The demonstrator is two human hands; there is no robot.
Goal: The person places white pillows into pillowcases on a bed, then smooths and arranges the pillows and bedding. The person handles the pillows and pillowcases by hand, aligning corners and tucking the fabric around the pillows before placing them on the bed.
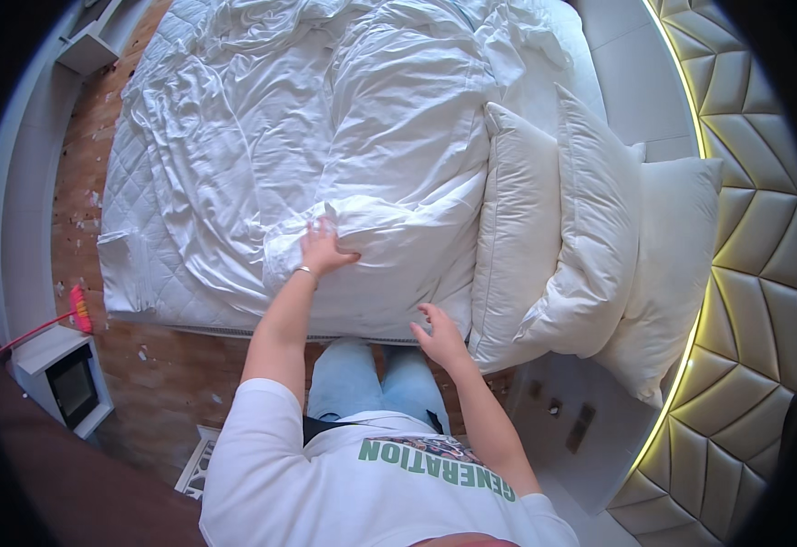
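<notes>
White cotton-like bedding [398,123] lies rumpled over the bed in front of me, with a folded-back part towards the near side. My left hand [324,251] rests on that folded part, thumb spread from the fingers; a small bunch of cloth rises at the fingertips. Near the bed's front edge, my right hand [441,335] is held with loosely bent fingers apart and nothing between them. Just right of it, a white pillow [516,239] leans against the bedding. Behind that stand a second pillow [600,225] and a third pillow [675,253].
A quilted mattress [125,178] shows at the left. Beyond the pillows runs a padded headboard wall [747,280] with a lit strip. A pink broom [80,309] stands by a small white cabinet [56,349]. Scraps litter the wooden floor [166,369].
</notes>
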